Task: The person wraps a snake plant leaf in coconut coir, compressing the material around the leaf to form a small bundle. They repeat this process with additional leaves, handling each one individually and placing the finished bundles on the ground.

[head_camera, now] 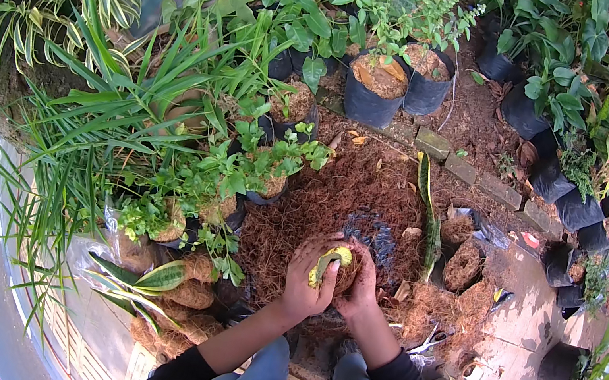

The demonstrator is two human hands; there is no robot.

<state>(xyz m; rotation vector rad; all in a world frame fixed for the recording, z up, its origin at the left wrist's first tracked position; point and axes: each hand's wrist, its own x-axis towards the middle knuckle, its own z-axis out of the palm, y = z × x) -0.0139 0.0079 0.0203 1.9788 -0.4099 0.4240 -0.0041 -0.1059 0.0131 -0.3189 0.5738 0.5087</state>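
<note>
Both hands are pressed around a snake plant [331, 264] with a root ball of brown coconut fibre [349, 275], low over a heap of coir and soil [315, 198]. My left hand [306, 278] grips its left side, the thumb against the yellow-edged leaf. Cupped on the right side of the fibre ball is my right hand [364, 281]. Soil clings to the fingers. Right of the heap lies a long snake plant leaf [427, 216]. At the lower left, fibre-wrapped snake plants [163, 278] lie in a pile beside clear plastic.
Potted leafy plants crowd the left. Black grow bags [373, 102] stand beyond a curved brick edging [459, 167], and more line the right. Scissors [434, 337] lie at the lower right near loose fibre. A black pot [560, 367] rests on the paving; a road [1, 236] runs far left.
</note>
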